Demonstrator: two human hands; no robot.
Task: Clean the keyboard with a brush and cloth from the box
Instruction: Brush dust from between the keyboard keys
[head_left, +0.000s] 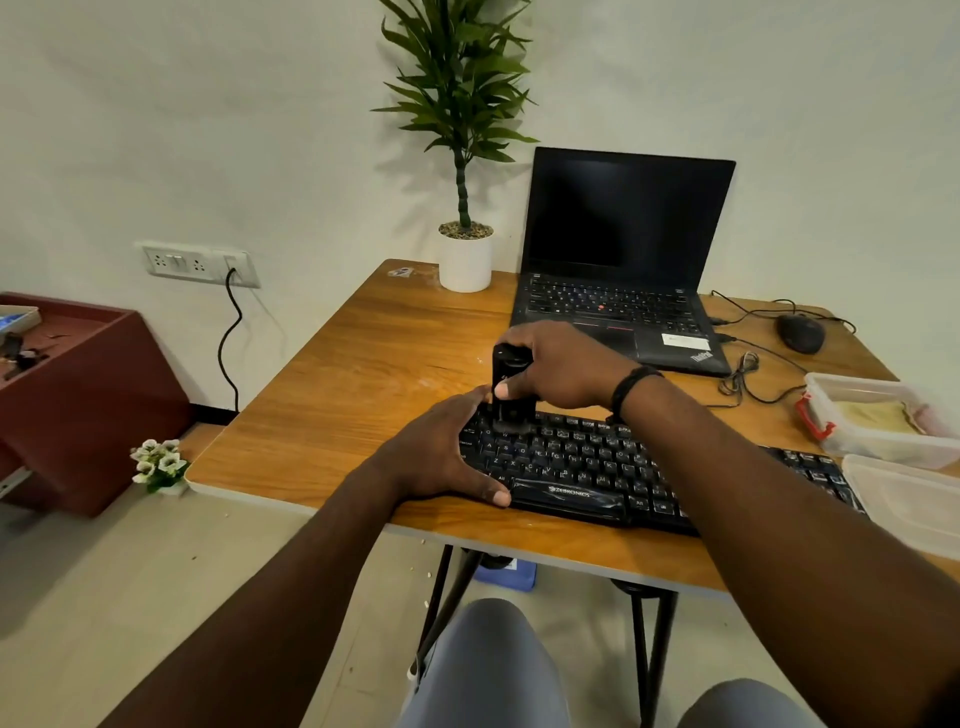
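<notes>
One view only, from a camera worn on the head, so nothing shared with a second angle. Looking forward and steeply down across a wooden table (332, 395) from the seated side, knees at the bottom edge. Wide-angle, with table edges and wall lines bowed. Close to the near half of the table: both forearms reaching in from below, left hand (441, 452) and right hand (561, 369) near centre over a black keyboard (597, 467). Farther back, an open laptop (623, 244) and a potted plant (465, 156) against the facing wall. Floor at left.
</notes>
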